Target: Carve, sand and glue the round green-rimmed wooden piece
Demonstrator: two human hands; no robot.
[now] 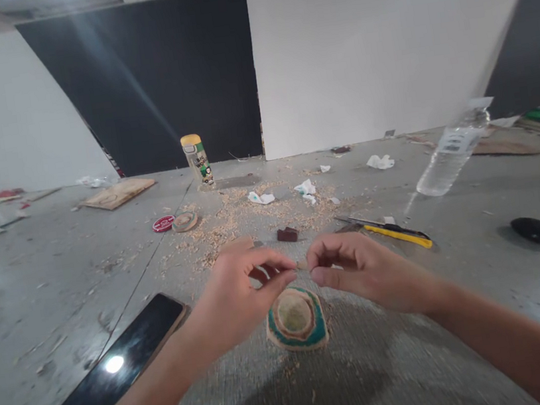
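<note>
My left hand [255, 275] and my right hand [346, 262] are pinched close together, fingertips almost meeting. Between them is a small thin tan piece [302, 266], mostly hidden by the fingers, so its kind is unclear. Just below, on the grey floor, lies a small carved wooden piece [295, 319] with a round pale centre and a teal painted band; neither hand touches it. Beyond the fingertips sits a small dark brown block [287, 234]. A yellow-handled cutter [398, 235] lies past my right hand, beside a slim pointed metal tool [353, 220].
At left, a phone [122, 364] lies under my forearm. Wood shavings [223, 226] and white tissue scraps [305, 189] are scattered ahead. Farther off stand a yellow-capped bottle [198, 160] and a clear water bottle [451, 153]. A black computer mouse [538, 231] rests at right. Panels [379, 46] close the back.
</note>
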